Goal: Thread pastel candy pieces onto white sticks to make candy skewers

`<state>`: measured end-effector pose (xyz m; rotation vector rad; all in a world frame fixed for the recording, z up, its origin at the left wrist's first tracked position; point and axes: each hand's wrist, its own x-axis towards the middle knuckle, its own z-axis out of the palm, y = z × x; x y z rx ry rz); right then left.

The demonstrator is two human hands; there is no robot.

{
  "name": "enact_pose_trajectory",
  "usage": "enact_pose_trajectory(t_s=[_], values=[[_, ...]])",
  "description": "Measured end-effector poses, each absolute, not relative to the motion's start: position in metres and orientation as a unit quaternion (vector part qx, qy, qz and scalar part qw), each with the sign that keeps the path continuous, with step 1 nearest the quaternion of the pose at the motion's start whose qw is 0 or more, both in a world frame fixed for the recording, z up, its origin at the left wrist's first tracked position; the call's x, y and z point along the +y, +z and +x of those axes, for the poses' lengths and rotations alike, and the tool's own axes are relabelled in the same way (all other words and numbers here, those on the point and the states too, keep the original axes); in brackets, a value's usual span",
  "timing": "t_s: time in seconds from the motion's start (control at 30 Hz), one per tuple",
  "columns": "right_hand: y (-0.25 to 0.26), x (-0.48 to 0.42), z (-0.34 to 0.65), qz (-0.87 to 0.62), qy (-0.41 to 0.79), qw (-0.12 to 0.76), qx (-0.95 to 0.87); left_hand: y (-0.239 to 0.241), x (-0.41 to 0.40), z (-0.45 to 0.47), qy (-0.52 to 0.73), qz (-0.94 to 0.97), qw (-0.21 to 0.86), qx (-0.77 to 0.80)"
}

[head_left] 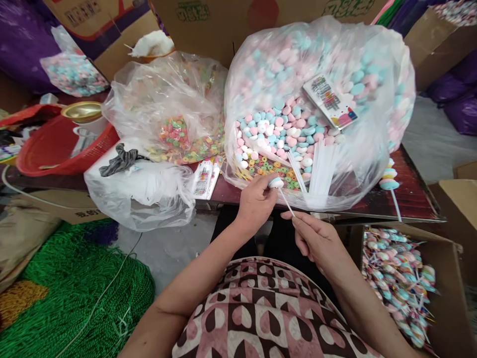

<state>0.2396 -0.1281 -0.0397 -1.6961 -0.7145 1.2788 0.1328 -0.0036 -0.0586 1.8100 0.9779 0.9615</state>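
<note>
Between the fingers of my left hand [257, 201] is a marshmallow [276, 183], pale blue and white. A thin white stick [286, 203] runs from it down to my right hand [315, 238], whose thumb and fingers pinch its lower end. Just beyond my hands lies a big clear plastic bag [357, 169] of pink, blue and white marshmallows [286, 124]. Small ring-shaped candies [274, 166] lie at its near edge. A bundle of white sticks [322, 166] rests in the bag's mouth, right of the rings.
A finished marshmallow skewer [389, 179] stands at the table's right edge. Below it, a cardboard box [452, 298] holds many wrapped skewers. Printed cards [330, 102] lie on the bag. To the left are a bag of gummy rings [164, 94], a red basket [48, 149] and green cords [85, 283].
</note>
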Motion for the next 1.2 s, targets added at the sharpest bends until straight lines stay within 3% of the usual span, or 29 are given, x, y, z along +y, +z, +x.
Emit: enact_pose_trajectory(t_s=[0.2, 0.5, 0.83, 1.2], values=[[-0.038, -0.127, 0.231, -0.674, 0.513, 0.455, -0.276, -0.057, -0.009, 0.134, 0.375, 0.74, 0.418, 0.371], [-0.048, -0.125, 0.241, -0.653, 0.481, 0.521, -0.266, -0.072, -0.007, 0.139, 0.353, 0.635, 0.603, 0.33], [-0.046, -0.129, 0.25, -0.675, 0.471, 0.448, -0.348, -0.065, -0.005, 0.135, 0.387, 0.665, 0.533, 0.352], [-0.065, -0.126, 0.243, -0.637, 0.444, 0.563, -0.282, -0.06, -0.025, 0.145, 0.346, 0.762, 0.465, 0.287]])
